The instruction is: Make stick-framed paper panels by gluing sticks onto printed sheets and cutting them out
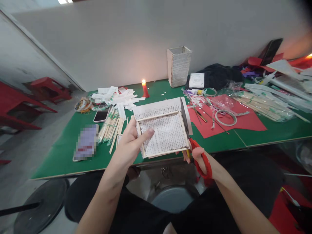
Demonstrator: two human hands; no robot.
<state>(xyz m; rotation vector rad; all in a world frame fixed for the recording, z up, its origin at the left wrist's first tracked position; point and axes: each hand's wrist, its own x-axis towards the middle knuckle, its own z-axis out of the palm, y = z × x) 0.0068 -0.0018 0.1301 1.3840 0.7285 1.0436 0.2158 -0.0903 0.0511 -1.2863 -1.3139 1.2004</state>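
Your left hand [130, 144] has firm hold of the lower left of the wooden stick frame [163, 135], fingers spread, one reaching across the paper. The frame sits at centre, just above the table edge, tilted toward you, with paper stretched over it and an overhanging sheet behind. Your right hand [198, 159] is wrapped through the red-handled scissors [203, 162], low right of centre, blades pointing up along the frame's right side against the paper.

That paper's covered in tiny printed characters, too small to read, and the packet [85, 143] at left is blurred out.

Across the green table [58, 159]: bundled chopsticks [109, 128], a phone [101, 115], white paper scraps [117, 99], a lit red candle [145, 89], a paper-covered box [179, 66], and a tape roll [226, 117] on a red sheet [243, 122]. Red stools [48, 87] stand at upper left, beside a pale wall [122, 42].
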